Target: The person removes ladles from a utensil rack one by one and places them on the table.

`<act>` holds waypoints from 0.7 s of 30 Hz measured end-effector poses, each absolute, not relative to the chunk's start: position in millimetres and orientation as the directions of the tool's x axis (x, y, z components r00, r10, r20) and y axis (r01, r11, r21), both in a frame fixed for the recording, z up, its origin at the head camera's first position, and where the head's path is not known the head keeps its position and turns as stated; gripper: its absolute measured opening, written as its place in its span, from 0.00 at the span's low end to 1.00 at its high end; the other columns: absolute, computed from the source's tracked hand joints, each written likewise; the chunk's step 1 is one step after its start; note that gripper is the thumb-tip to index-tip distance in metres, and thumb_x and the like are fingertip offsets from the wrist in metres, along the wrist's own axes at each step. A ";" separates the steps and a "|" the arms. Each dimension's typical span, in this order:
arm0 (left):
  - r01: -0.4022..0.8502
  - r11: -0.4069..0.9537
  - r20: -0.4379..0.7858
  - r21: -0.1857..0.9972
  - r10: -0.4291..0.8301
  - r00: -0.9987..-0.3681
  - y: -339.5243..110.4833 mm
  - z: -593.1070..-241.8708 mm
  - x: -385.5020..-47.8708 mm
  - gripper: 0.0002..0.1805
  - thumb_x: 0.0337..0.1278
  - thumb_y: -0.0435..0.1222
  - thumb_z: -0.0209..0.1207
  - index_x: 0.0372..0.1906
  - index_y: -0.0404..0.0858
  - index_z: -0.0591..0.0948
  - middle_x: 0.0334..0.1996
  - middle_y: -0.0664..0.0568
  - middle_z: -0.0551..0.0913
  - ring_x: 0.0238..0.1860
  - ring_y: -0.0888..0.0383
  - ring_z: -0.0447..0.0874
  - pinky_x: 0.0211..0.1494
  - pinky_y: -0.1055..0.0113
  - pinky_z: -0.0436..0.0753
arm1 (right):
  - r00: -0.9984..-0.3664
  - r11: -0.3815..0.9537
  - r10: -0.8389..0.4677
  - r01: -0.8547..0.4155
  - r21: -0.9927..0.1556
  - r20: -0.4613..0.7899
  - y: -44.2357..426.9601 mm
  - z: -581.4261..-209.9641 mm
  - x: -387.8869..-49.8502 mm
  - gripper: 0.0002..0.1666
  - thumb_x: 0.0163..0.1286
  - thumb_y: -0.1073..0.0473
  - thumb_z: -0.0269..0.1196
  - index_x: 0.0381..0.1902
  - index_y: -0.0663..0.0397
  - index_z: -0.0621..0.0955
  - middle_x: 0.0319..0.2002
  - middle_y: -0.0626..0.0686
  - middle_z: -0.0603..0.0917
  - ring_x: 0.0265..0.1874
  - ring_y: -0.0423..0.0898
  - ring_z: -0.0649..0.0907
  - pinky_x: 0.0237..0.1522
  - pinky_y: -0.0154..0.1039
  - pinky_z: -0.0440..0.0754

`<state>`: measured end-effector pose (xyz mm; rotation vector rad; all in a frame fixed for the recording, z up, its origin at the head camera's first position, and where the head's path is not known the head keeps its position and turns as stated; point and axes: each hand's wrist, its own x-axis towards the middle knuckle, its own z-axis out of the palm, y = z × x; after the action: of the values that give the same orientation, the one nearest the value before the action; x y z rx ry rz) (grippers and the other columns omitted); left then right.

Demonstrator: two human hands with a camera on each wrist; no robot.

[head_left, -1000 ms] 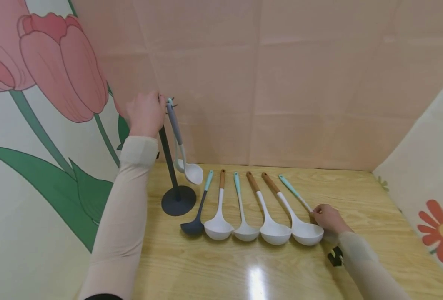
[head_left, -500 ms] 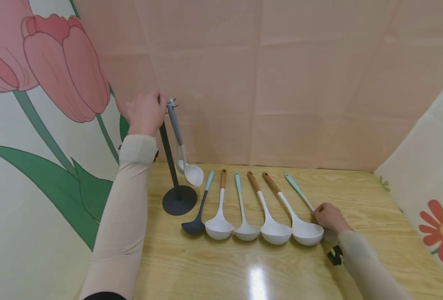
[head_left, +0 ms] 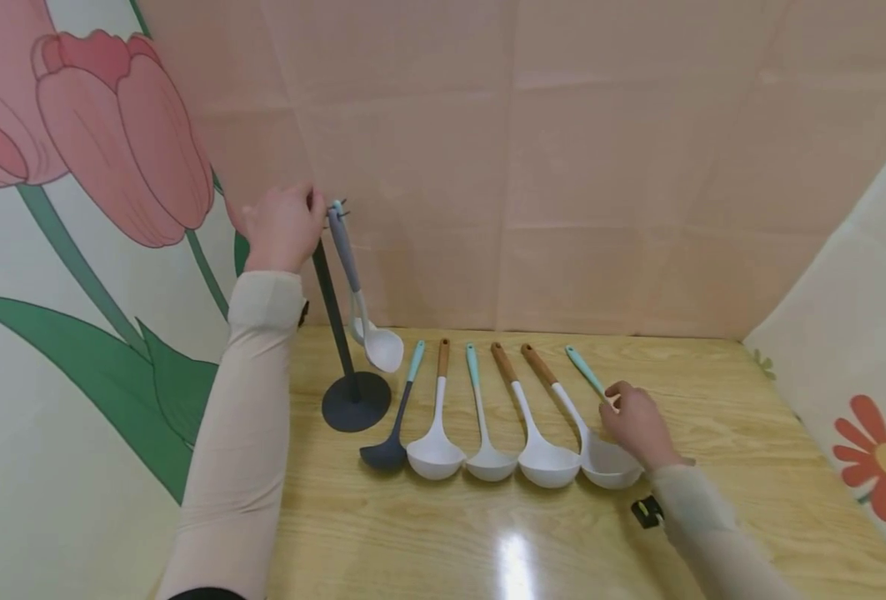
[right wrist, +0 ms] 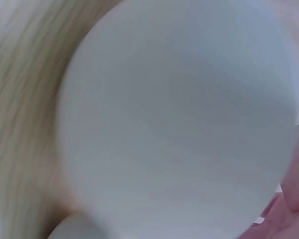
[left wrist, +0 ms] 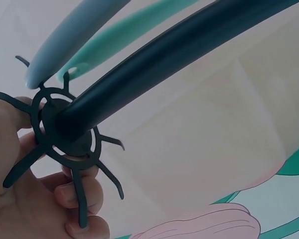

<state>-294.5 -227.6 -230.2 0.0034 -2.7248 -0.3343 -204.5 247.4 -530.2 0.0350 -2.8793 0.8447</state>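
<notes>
My left hand (head_left: pixel 285 229) grips the top of a black utensil stand (head_left: pixel 335 317); in the left wrist view its fingers (left wrist: pixel 87 191) curl behind the hooked ring (left wrist: pixel 70 159). A grey-handled white ladle (head_left: pixel 345 250) and a turquoise-handled ladle (left wrist: pixel 124 37) hang from the hooks. On the table, my right hand (head_left: pixel 641 425) is at the neck of a white ladle with a turquoise handle (head_left: pixel 583 365). Its thumb and forefinger stand a little apart there. The hand and wrist hide most of that ladle's bowl. A white ladle bowl (right wrist: pixel 179 119) fills the right wrist view, blurred.
Left of the right hand, several ladles lie in a row: a dark one (head_left: pixel 385 454), a white one with turquoise handle (head_left: pixel 491 465), and white ones with brown handles, such as the large-bowled ladle (head_left: pixel 608 471). A pink backdrop (head_left: pixel 563 208) stands behind the table (head_left: pixel 412 542).
My right hand first shifted the turquoise-handled ladle slightly right. It has since moved up along the ladle, which stays in place. My left hand keeps its hold on the stand.
</notes>
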 end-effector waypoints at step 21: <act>0.054 0.968 0.338 0.244 -0.033 -0.940 -230.1 -227.3 -292.6 0.25 0.78 0.51 0.31 0.46 0.40 0.75 0.40 0.43 0.79 0.49 0.42 0.73 0.65 0.34 0.60 | -0.977 0.695 -0.165 -0.211 -0.688 0.133 105.2 -493.7 -226.2 0.18 0.70 0.62 0.61 0.54 0.64 0.77 0.42 0.60 0.83 0.31 0.48 0.81 0.33 0.42 0.80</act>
<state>-292.6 -230.1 -227.3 -0.0154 -2.7720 -0.3576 -226.2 105.2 -493.7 0.3151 -2.8357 1.1623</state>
